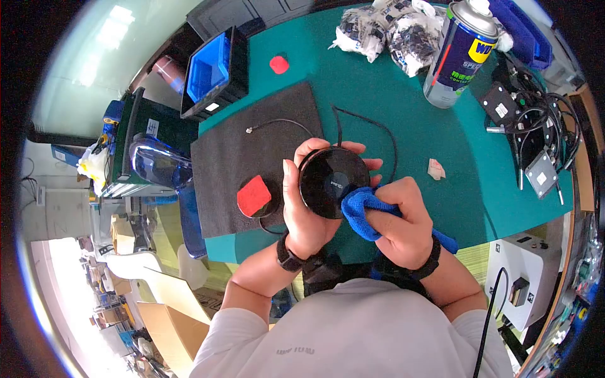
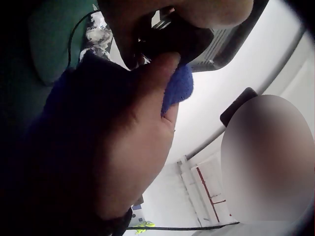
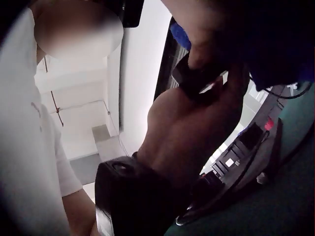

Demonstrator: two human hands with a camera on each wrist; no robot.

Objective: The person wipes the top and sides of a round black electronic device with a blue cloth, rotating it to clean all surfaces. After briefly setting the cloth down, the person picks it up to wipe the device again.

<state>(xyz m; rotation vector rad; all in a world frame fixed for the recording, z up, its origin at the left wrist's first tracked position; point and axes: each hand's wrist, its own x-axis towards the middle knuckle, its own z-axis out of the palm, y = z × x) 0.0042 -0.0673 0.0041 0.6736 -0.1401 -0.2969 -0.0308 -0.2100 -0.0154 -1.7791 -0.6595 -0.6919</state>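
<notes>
My left hand (image 1: 301, 214) holds a glossy black disc (image 1: 322, 179) with small pale lettering at its centre, its fingers and thumb curled round the rim. A thin black cable (image 1: 392, 135) loops from the disc's far side. In my right hand (image 1: 406, 230) a blue cloth (image 1: 359, 215) is pinched, its bunched end against the disc's lower right edge. The left wrist view has the cloth (image 2: 178, 87) beside a thumb, while the disc is mostly dark. From the right wrist, the hand round the disc (image 3: 189, 81) appears in shadow.
Left on the dark grey mat (image 1: 217, 154), a red square piece (image 1: 254, 196) lies on a round black item. A black bin with a blue liner (image 1: 209, 66) stands at far left. Behind are a spray can (image 1: 459, 57) and wrapped bundles (image 1: 359, 31); cabled parts (image 1: 535, 135) lie right.
</notes>
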